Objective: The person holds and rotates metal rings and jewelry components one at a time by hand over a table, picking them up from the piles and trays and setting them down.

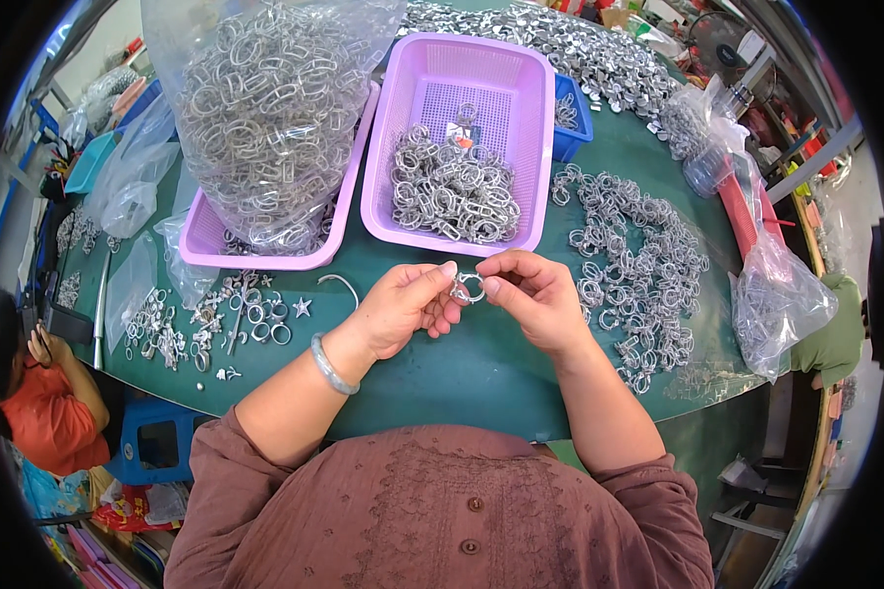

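Observation:
Close to the table's near edge, a small silver metal ring (462, 293) with a clasp-like part is held between my two hands. The thumb and fingers of my left hand (400, 306) pinch the clasp-like side. On the other side of the ring, my right hand (538, 302) closes its thumb and forefinger on the rim. Just beyond my hands stands a lilac plastic basket (375, 196) with a heap of similar silver rings and clasps (457, 191) in its near part. More linked rings (648, 265) lie spread on the green tabletop beside my right hand.
A clear bag (275, 128) full of metal rings stands in a second lilac basket (295, 261). Assorted small metal parts (157, 329) lie at left. A blue bin (575, 137) and a silver pile (560, 49) are beyond. Another person in orange (54, 412) is at left.

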The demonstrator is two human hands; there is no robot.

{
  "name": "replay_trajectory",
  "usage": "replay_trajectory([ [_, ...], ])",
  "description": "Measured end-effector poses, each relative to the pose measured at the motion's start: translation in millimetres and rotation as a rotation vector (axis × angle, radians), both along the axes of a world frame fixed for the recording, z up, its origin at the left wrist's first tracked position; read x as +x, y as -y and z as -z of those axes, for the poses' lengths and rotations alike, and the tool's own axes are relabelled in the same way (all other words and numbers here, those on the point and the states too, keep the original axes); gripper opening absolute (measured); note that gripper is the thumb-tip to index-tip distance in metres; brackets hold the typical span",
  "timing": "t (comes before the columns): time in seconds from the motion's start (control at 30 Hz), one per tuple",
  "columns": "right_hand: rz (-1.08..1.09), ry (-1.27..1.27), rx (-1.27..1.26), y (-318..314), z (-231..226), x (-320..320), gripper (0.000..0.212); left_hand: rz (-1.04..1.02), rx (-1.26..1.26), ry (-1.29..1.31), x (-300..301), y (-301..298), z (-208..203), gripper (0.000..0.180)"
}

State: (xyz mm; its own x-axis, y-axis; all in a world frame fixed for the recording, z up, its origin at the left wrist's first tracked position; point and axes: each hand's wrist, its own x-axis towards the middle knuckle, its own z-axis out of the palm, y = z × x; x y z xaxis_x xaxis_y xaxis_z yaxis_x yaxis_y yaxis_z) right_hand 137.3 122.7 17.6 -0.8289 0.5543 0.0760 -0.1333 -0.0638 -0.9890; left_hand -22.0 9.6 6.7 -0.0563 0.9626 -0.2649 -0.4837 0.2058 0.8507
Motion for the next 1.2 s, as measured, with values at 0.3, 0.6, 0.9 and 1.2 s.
replay_trajectory([
  [0.3,-0.003,-0.001,0.007,-1.3,1.1,0.8,0.017,-0.002,0.0,0.008,0.4,-0.2,0.0,0.034],
  [0.6,-0.003,-0.023,0.023,-0.2,1.2,0.3,0.016,-0.004,0.012,0.014,0.0,0.2,1.4,0.033],
  [0.9,0.011,-0.019,0.068,-1.1,2.9,0.3,0.017,-0.014,0.031,0.03,-0.3,0.1,1.8,0.027],
  [1.2,0.016,-0.033,0.147,-2.7,3.4,-0.3,0.02,-0.043,0.067,0.057,-0.8,1.1,1.9,0.02],
])
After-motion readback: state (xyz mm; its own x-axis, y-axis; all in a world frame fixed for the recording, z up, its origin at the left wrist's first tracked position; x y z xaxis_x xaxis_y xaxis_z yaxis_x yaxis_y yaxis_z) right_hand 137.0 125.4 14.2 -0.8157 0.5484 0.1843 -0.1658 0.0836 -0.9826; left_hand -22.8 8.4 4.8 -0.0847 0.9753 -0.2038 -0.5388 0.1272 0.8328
